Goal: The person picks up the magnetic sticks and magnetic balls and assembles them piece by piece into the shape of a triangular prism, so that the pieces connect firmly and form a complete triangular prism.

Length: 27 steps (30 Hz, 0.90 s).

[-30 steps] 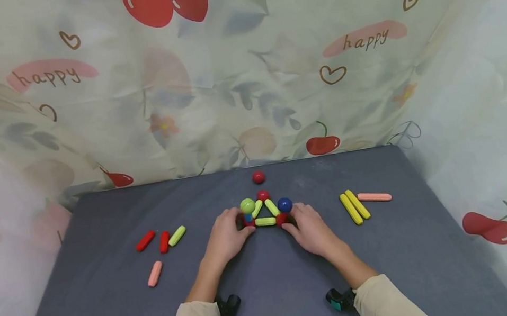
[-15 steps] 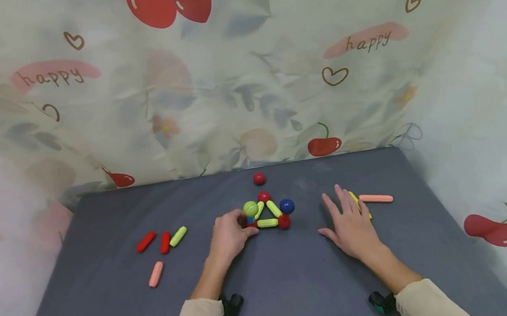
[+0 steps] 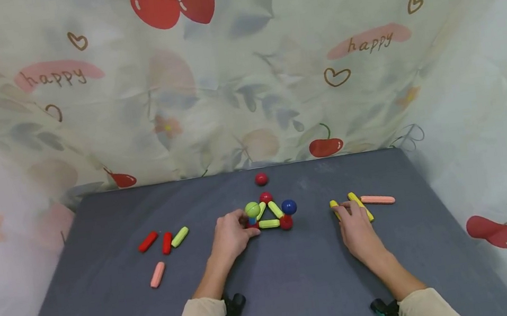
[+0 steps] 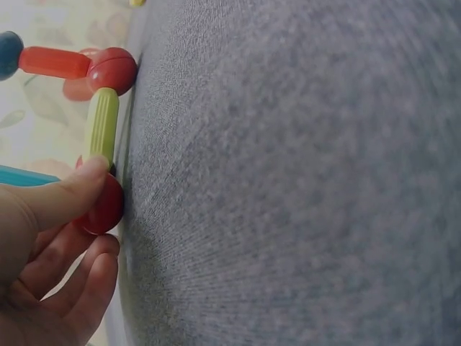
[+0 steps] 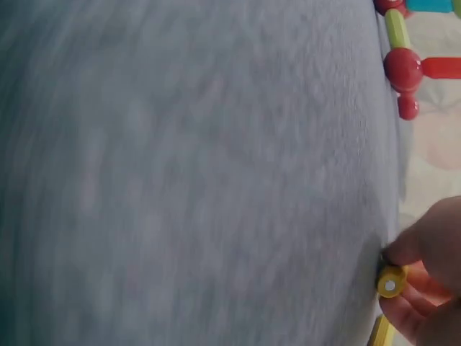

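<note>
While the left hand (image 3: 231, 235) pinches a red ball (image 4: 103, 205) at the triangle's (image 3: 269, 213) corner, the right hand (image 3: 355, 227) grips one of two yellow sticks (image 3: 335, 209); beside them, one pink stick (image 3: 377, 199).

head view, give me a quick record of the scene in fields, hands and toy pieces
left hand: grips the left corner of the triangle of sticks and balls, thumb on a red ball
right hand: pinches a yellow stick
beside right hand: second yellow stick, pink stick
left group: two red sticks, a green stick, a pink stick nearer the person
far side: loose red ball
surface: grey table
</note>
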{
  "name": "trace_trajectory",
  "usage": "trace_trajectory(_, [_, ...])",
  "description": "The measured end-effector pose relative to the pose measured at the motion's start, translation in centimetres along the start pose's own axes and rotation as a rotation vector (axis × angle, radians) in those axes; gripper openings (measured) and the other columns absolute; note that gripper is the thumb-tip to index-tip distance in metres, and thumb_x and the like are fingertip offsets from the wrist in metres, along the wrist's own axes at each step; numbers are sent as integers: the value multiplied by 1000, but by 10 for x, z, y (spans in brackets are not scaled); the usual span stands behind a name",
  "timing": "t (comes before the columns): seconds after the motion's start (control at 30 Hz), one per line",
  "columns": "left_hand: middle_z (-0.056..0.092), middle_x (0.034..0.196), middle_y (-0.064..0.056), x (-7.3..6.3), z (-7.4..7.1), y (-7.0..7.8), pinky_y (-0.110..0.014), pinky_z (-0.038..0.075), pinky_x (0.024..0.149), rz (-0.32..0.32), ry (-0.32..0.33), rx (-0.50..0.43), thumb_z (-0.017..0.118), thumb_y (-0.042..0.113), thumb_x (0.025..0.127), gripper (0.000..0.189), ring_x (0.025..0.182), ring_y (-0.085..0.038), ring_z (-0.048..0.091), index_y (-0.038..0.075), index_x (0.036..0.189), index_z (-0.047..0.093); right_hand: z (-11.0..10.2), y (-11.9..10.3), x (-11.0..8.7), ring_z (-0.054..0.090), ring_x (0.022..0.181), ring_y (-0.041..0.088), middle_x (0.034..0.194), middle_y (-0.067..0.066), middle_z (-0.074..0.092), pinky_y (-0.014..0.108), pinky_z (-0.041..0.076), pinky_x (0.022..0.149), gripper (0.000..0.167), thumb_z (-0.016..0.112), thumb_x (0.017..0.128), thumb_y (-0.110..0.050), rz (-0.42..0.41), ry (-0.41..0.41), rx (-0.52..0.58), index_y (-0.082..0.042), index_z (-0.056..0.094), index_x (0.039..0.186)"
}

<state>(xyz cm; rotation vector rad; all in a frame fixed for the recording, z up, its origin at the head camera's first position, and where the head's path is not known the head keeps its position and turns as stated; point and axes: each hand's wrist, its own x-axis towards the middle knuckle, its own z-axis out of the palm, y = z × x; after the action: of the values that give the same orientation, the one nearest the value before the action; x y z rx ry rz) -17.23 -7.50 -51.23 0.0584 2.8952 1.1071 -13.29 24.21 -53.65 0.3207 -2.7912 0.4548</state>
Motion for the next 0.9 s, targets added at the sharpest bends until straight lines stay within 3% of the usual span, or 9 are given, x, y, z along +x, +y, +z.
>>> trace_trajectory(0.13, [70, 83, 0, 0, 1, 2, -34, 53, 72, -2, 4, -6, 91, 25, 77, 31, 76, -14, 61, 14, 100, 74, -3, -10, 8, 62, 109, 37, 126, 21, 65, 53, 52, 92, 46, 66, 91, 3, 73, -92, 113, -1, 56, 136])
trace_trajectory(0.2, [70, 83, 0, -1, 0, 3, -34, 53, 72, -6, 1, -6, 91, 25, 77, 31, 76, -14, 61, 13, 99, 74, -9, -18, 17, 64, 110, 34, 124, 19, 67, 52, 52, 94, 49, 66, 92, 0, 102, -95, 189, -2, 53, 139])
trace_trajectory(0.33, [70, 82, 0, -1, -1, 4, -35, 53, 73, -16, -4, -8, 91, 24, 77, 31, 76, -15, 61, 13, 100, 75, -28, -40, 42, 62, 105, 28, 120, 15, 63, 46, 55, 91, 51, 70, 93, -3, 91, -15, 368, -3, 52, 141])
trace_trajectory(0.47, [70, 82, 0, -1, -3, 5, -35, 53, 73, -23, -10, -13, 91, 24, 77, 31, 75, -15, 60, 12, 100, 75, -47, -66, 67, 61, 97, 20, 114, 11, 58, 32, 57, 83, 47, 73, 95, -10, 4, 109, 490, -4, 56, 138])
trace_trajectory(0.57, [69, 81, 0, 0, -4, 5, -35, 53, 73, -28, -16, -11, 91, 25, 77, 31, 75, -16, 60, 12, 100, 75, -56, -88, 82, 63, 95, 18, 110, 9, 59, 26, 55, 79, 38, 72, 96, -16, -50, 139, 560, -7, 60, 131])
trace_trajectory(0.63, [69, 81, 0, 0, -4, 5, -36, 53, 74, -35, -16, -4, 91, 25, 77, 31, 75, -16, 60, 12, 99, 75, -56, -101, 89, 65, 95, 18, 109, 7, 61, 26, 55, 78, 33, 71, 97, -18, -77, 120, 607, -8, 61, 127])
trace_trajectory(0.73, [70, 81, 0, 1, -3, 5, -37, 53, 75, -45, -15, 1, 92, 25, 76, 32, 76, -17, 61, 12, 99, 75, -47, -114, 94, 66, 99, 20, 110, 6, 64, 35, 57, 82, 29, 70, 98, -21, -100, 46, 640, -9, 63, 125])
trace_trajectory(0.9, [70, 82, -1, 2, -2, 4, -37, 54, 74, -46, -8, 3, 93, 25, 75, 33, 77, -17, 62, 12, 100, 76, -27, -120, 94, 64, 105, 22, 113, 6, 68, 46, 56, 89, 31, 71, 97, -22, -109, -75, 555, -10, 64, 125])
